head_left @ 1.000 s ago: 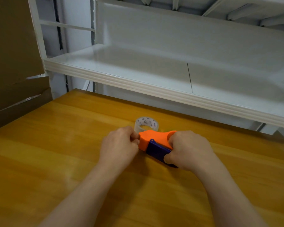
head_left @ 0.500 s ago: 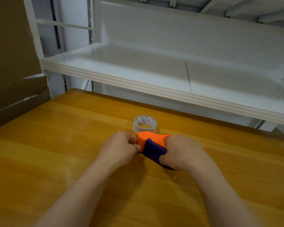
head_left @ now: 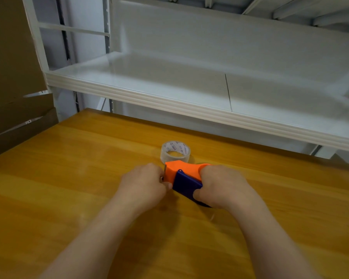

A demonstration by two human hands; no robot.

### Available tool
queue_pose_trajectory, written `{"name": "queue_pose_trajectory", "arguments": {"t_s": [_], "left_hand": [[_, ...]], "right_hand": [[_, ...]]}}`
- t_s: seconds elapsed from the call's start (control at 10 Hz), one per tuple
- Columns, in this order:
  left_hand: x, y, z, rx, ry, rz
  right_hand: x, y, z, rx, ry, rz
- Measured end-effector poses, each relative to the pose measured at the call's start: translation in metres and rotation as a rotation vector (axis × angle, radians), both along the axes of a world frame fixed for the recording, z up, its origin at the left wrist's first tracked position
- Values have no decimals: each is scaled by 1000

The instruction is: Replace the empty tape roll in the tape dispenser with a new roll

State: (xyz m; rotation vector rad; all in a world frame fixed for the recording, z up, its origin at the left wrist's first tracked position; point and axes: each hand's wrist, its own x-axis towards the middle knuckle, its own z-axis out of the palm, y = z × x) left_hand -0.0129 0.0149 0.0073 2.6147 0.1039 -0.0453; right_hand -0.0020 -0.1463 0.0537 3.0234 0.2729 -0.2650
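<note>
The tape dispenser [head_left: 184,178] lay on the wood table [head_left: 69,188] between both hands, its long side running from near-right to far-left. The right hand [head_left: 222,187] was wrapped shut round the back end, & the left hand [head_left: 144,183] pinched the front tip, fingers curled. The new roll [head_left: 175,152] sat flat just behind the dispenser, a bit closer to the left hand, w/ nobody holding it.

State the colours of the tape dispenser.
Tape dispenser: orange with a dark blue part, head view.
</note>
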Motion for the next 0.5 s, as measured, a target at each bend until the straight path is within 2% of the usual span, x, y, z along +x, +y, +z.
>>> {"name": "queue_pose_trajectory", "arguments": {"t_s": [0.1,0.2,0.4,0.5], "left_hand": [[-5,-2,4,148,-26,-31],[-11,-2,10,137,42,-103],[-12,2,19,75,42,-44],[-11,7,21,-52,22,3]], "right_hand": [[0,0,-1,1,3,-3],[0,1,-1,-3,1,-2],[0,-3,2,10,17,2],[0,-12,13,85,-4,-18]]}}
